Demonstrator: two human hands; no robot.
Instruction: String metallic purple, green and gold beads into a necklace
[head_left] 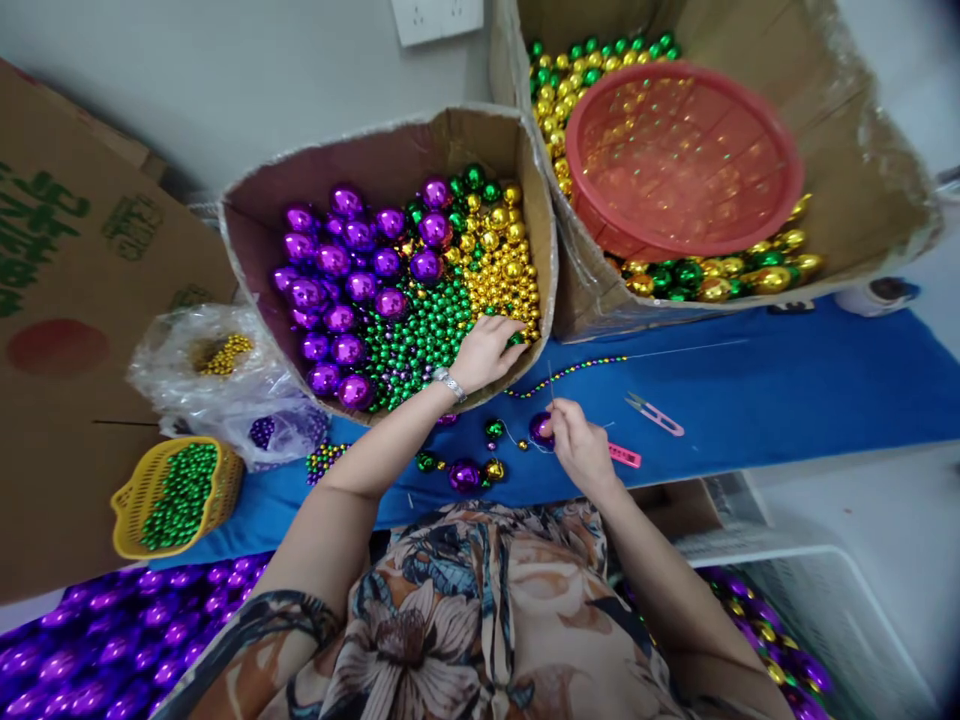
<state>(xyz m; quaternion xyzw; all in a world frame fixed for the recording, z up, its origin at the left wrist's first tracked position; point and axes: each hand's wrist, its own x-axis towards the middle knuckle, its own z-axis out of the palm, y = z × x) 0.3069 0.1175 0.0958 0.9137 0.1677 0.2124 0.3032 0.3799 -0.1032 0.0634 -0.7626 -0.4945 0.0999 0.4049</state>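
My left hand (487, 354), a watch or bracelet on its wrist, reaches over the near right rim of a cardboard box (259, 180) of shiny beads. Between its curved thumb and fingertips shows a green bead (515, 340), beside the small gold beads (499, 285). Over the blue cloth, my right hand (579, 440) pinches a thin upright needle (550, 378). A large purple ball (541, 429) is right beside those fingers. White thread runs from there to loose-strung beads, among them another purple ball (464, 474) and a gold ball (494, 470).
Pink-handled snips (660, 415) and a pink tool (625, 456) lie right of my right hand. A string of small beads (577, 368) lies behind it. A red basket (787, 180) sits in the second box; a yellow basket (225, 490) of green beads stands left.
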